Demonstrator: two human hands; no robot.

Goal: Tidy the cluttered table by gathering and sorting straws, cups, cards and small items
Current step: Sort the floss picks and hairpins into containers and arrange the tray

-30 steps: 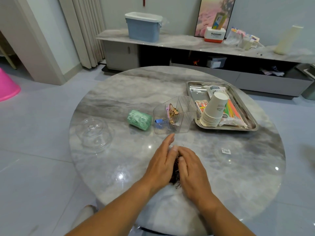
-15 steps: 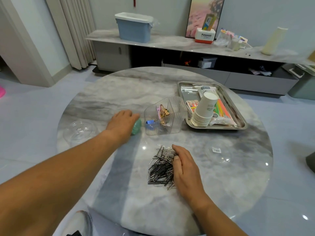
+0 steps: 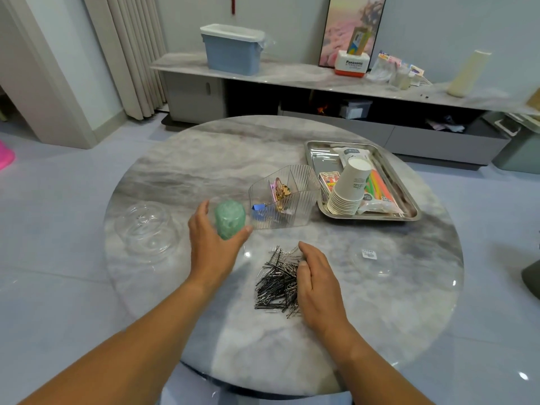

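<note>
Many thin metal pins (image 3: pixel 277 283), heaped.

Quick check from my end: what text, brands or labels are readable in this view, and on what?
"Panasonic": on the white and orange box on the sideboard.
Print on the stack of paper cups: too blurred to read.
Card pack in the metal tray: pictures only, no legible words.
White sticker on the table: too small to read.

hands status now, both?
Left hand: holding the green roll.
Right hand: open, fingers resting against the pile of hairpins.
</note>
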